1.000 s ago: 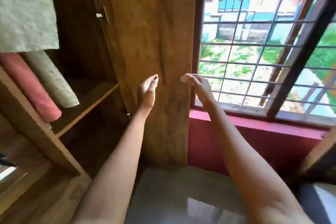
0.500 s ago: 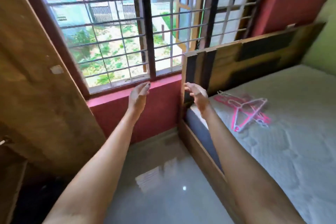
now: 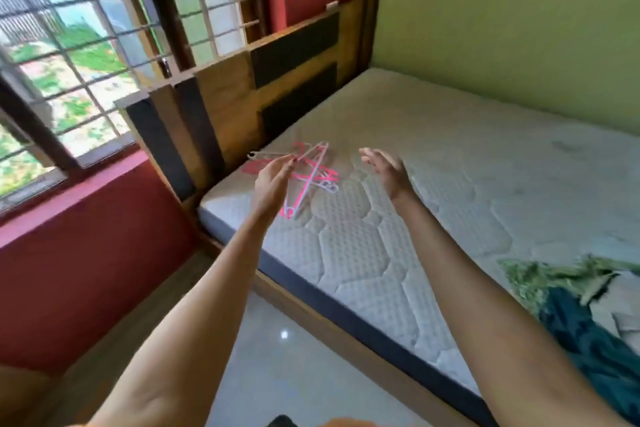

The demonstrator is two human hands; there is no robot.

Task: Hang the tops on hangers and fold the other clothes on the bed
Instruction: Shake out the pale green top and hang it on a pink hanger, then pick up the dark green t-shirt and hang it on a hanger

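Swung round from the wardrobe and window since a sec ago, so the bed (image 3: 381,288) now fills the view and both arms reach out over it. Hangers that sat off to the right half a sec back are now dead ahead, just past the hands.

Left hand (image 3: 272,184) is raised above the mattress near the headboard (image 3: 228,107) end, fingers (image 3: 285,163) straight and close together, holding nothing. It overlaps the hangers (image 3: 311,173) in view, but whether it touches them I can't tell; looks like it's above them. Right hand (image 3: 388,172) is up beside them, fingers (image 3: 369,153) loosely spread, empty too.

Hangers, pink and white, lie in a crossed heap on the mattress by the headboard, toward the bed's near edge. Clothes (image 3: 571,298), a green patterned piece and a dark teal one, are bunched at the foot end, lower right, well apart from the hangers.

Step in hand, I'd say: fetching a hanger, nothing hung or folded yet from what's visible here. Next move prob. calls for dropping the left hand onto the heap and pinching one hanger free. They're interlocked, so lifting one may drag the rest; right hand could pin the others. Then over to the clothes to pick a top.
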